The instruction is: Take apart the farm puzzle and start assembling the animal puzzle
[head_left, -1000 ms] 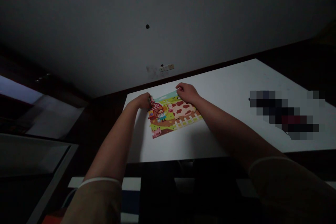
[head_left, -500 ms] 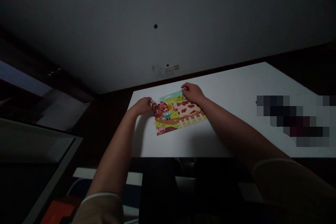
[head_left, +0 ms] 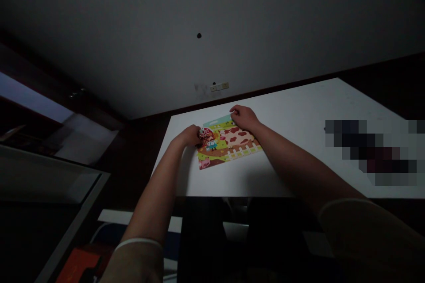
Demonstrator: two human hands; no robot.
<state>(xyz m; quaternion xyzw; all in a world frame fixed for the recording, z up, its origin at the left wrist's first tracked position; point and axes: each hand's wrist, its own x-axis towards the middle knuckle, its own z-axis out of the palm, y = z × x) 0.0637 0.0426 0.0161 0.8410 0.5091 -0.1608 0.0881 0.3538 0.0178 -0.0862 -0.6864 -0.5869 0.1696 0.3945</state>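
A colourful farm picture sheet [head_left: 244, 137] lies on the white table, showing a barn, a brown-spotted cow, a farmer, a pig and a white fence. My left hand [head_left: 191, 135] is at the sheet's left edge, over the barn. Its fingers are pinched together, and a small red-and-white bit shows at their tips, too small to tell from the print. My right hand [head_left: 245, 117] rests on the sheet's top right part with curled fingers, thumb and index finger near the far edge.
The white table [head_left: 292, 110] reaches far to the right, where a blurred-out patch [head_left: 375, 152] covers some dark thing. Behind it stands a grey wall with a socket strip [head_left: 219, 86]. An orange object [head_left: 78, 265] lies low at the left, below the table.
My left hand has moved a little to the right, further over the barn, hiding more of it. My right hand and the sheet have stayed almost in place.
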